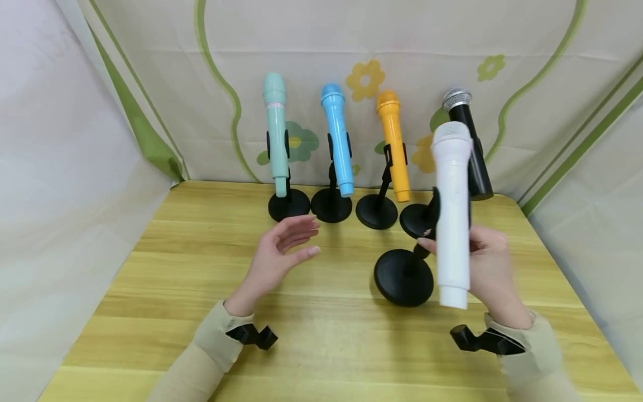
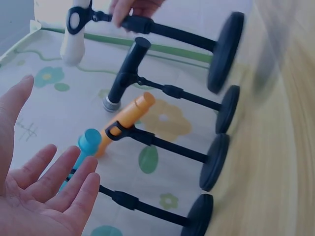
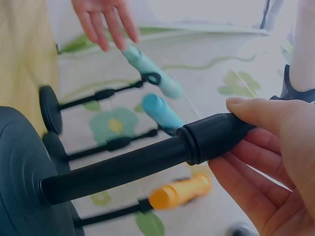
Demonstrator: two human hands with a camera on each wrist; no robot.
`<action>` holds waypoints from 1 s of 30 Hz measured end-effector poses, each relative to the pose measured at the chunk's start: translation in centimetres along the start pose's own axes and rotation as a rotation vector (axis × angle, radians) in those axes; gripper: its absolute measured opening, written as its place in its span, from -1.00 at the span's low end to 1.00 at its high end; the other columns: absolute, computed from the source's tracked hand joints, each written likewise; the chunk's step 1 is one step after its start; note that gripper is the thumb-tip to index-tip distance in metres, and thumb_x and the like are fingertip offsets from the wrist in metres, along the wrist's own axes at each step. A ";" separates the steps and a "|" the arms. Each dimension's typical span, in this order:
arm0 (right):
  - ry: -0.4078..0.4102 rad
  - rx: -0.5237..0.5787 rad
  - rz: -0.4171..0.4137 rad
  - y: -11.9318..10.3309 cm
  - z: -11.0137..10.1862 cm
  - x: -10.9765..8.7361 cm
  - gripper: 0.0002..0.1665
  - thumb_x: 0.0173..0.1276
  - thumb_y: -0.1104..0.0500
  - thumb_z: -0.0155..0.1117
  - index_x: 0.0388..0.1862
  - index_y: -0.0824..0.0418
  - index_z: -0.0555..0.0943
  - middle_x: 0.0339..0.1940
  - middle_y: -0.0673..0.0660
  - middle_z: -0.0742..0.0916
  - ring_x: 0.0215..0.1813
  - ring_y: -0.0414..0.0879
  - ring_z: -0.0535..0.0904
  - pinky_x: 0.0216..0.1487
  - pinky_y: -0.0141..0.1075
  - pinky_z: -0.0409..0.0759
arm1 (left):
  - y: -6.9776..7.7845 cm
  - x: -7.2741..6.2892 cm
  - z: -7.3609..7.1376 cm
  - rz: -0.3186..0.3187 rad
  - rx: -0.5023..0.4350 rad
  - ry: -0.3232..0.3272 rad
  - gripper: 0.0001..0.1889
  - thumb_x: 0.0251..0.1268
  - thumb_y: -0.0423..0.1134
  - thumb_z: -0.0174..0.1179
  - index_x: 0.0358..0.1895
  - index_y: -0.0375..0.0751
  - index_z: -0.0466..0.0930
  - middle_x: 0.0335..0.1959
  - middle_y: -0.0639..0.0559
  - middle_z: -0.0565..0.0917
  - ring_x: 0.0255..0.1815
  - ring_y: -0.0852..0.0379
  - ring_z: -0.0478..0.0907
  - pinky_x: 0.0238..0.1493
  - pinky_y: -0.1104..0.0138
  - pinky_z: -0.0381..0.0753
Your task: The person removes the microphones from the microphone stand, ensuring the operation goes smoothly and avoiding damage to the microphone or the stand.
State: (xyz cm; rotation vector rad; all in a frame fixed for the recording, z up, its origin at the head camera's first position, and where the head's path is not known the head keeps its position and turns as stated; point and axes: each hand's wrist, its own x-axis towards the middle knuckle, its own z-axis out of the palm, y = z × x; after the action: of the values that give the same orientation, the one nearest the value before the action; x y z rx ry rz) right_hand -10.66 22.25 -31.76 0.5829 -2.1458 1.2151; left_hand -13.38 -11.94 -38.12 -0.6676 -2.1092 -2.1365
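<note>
My right hand (image 1: 491, 268) grips the upper post of a black microphone stand (image 3: 123, 164). A white microphone (image 1: 452, 206) sits in this stand's clip, head up. The stand is tilted, and its round base (image 2: 227, 51) is off the table. My left hand (image 1: 281, 243) is held over the table with relaxed, parted fingers and nothing in them. Nearest to it are the stands of a mint green microphone (image 1: 276, 134) and a blue microphone (image 1: 338, 139). An orange microphone (image 1: 394, 148) and a black microphone (image 1: 464, 120) stand farther right, the black one partly hidden behind the white one.
The wooden table (image 1: 166, 296) backs onto a pale curtain (image 1: 311, 33) with flower prints. White fabric (image 1: 75, 139) hangs at the left, with more at the right. The row of round black bases stands along the table's back edge, close together.
</note>
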 end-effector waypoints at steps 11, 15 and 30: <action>-0.151 0.145 0.000 -0.7 5.4 0.8 -0.63 -0.13 0.59 0.63 -0.43 0.27 0.69 -0.49 0.05 0.75 -0.44 -0.28 0.67 -0.39 -0.44 0.64 | 0.9 1.1 0.9 0.046 -0.039 -0.009 -0.46 0.30 -0.45 0.39 0.34 -0.23 0.51 0.23 -0.11 0.63 0.23 -0.07 0.57 0.28 0.12 0.54; -0.191 0.174 0.011 -0.7 7.2 0.8 -0.67 -0.06 0.53 0.63 -0.34 0.29 0.72 -0.41 0.09 0.77 -0.36 -0.26 0.72 -0.29 -0.33 0.72 | 1.1 1.7 1.4 0.069 -0.037 -0.016 -0.47 0.30 -0.44 0.38 0.33 -0.24 0.52 0.20 -0.09 0.65 0.22 -0.06 0.58 0.26 0.12 0.55; -0.227 0.239 -0.024 -0.8 10.8 1.2 -0.72 -0.01 0.53 0.60 -0.36 0.36 0.68 -0.42 0.17 0.72 -0.36 -0.07 0.71 -0.23 -0.36 0.72 | 4.0 4.6 3.0 -0.131 -0.151 -0.034 -0.55 0.54 -0.27 0.17 0.40 -0.30 0.44 0.16 -0.17 0.66 0.14 -0.07 0.62 0.19 0.15 0.62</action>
State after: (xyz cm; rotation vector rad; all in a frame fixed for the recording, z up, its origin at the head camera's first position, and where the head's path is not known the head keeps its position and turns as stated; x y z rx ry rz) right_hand -14.12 12.36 -34.78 0.8846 -2.1824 1.4642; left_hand -15.42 -8.09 -32.86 -0.5976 -2.0781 -2.3892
